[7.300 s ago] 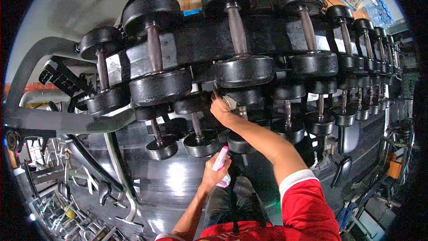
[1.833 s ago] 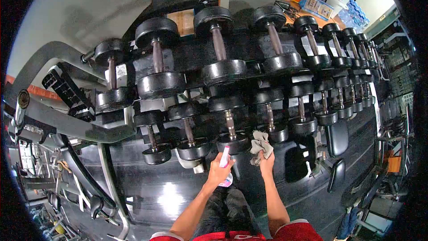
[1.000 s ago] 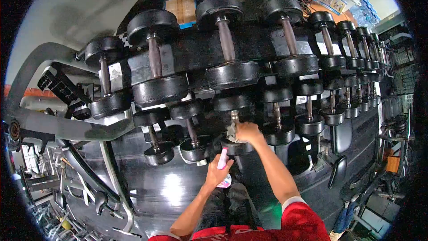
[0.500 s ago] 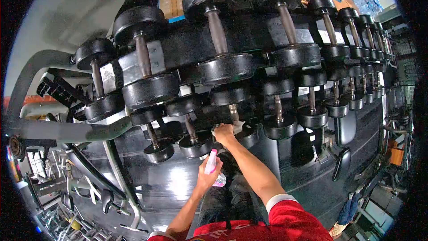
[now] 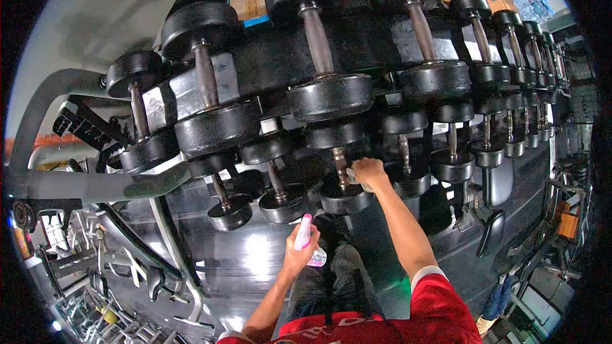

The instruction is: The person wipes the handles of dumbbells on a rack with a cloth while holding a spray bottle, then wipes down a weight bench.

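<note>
My left hand [image 5: 296, 253] is closed round a clear spray bottle [image 5: 317, 257] with a pink and white trigger head, held low in front of my legs. My right hand [image 5: 371, 171] is closed on a pale cloth [image 5: 354, 179]. The cloth is at the right side of a black dumbbell [image 5: 345, 200] on the lower tier, beside the front end of its metal handle. Whether the cloth presses on the dumbbell is hard to make out. Another lower-tier dumbbell [image 5: 412, 182] lies just right of that hand.
Larger black dumbbells [image 5: 330, 99] line the upper tier of the rack, above several smaller ones. A thick grey machine frame [image 5: 102, 192] stands at the left. A padded bench [image 5: 497, 185] is at the right. Another person's leg [image 5: 500, 298] shows at the lower right.
My right hand has moved right with the cloth, from the left side of the lower dumbbell to its right side. The spray bottle stays in my left hand, almost unmoved.
</note>
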The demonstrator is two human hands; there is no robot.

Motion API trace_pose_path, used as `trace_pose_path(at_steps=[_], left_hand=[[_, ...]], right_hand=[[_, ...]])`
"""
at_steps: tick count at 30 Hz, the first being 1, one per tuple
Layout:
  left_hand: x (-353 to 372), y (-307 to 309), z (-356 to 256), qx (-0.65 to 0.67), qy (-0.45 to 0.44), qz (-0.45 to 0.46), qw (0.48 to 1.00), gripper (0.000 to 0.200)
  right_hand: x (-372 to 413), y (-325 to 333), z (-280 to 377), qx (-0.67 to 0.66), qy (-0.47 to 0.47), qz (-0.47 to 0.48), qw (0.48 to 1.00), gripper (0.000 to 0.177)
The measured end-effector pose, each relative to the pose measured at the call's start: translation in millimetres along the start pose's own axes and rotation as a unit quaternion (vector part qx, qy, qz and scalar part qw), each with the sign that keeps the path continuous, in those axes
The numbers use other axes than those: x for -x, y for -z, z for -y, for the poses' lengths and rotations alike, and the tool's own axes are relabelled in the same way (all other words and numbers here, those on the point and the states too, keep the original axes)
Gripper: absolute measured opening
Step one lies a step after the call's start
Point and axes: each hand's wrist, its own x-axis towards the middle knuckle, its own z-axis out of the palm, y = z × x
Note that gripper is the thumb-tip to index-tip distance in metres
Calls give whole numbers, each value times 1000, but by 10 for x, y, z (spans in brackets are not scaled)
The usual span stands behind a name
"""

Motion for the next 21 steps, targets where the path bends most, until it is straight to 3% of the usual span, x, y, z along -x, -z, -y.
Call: trace_pose_path(at_steps=[2,4,5,8,9,10,12,14,16,18,19,21], left_hand=[[7,1,12,-22,-14,-2,1000,15],[9,-9,11,-4,-21,-17,1000,15],[8,-5,5,-1,-22,-16,1000,15],[38,0,-35,0,-9,-14,1000,15],[55,-10,-68,10,-18,-20,1000,15],[65,-18,-87,20,-27,-26,999,14],[58,-22,15,19,-31,-33,999,14],[84,-25,53,11,-36,-36,999,13],[105,-47,13,13,-34,-45,998,13],[159,-22,-20,36,-42,-26,998,13],[183,-13,-37,63,-47,-9,997,13],[225,-21,-64,41,-46,-12,998,13]], right_hand=[[-101,-278,-16,-2,19,-52,998,21],[-85,-434,-35,-46,11,-197,979,24],[-124,-452,-44,-90,-35,-96,991,22],[251,-115,-33,-59,-1,-66,996,21],[460,228,47,-51,34,-3,998,28],[578,369,128,-47,36,-4,998,28],[781,418,310,-166,156,-91,969,26],[616,102,542,-294,223,-46,928,26],[395,-255,800,-115,304,-137,936,26],[152,-128,1098,-38,202,-31,978,27],[8,-182,1160,-41,199,-35,979,27],[-283,-379,1203,-54,50,-21,997,25]])
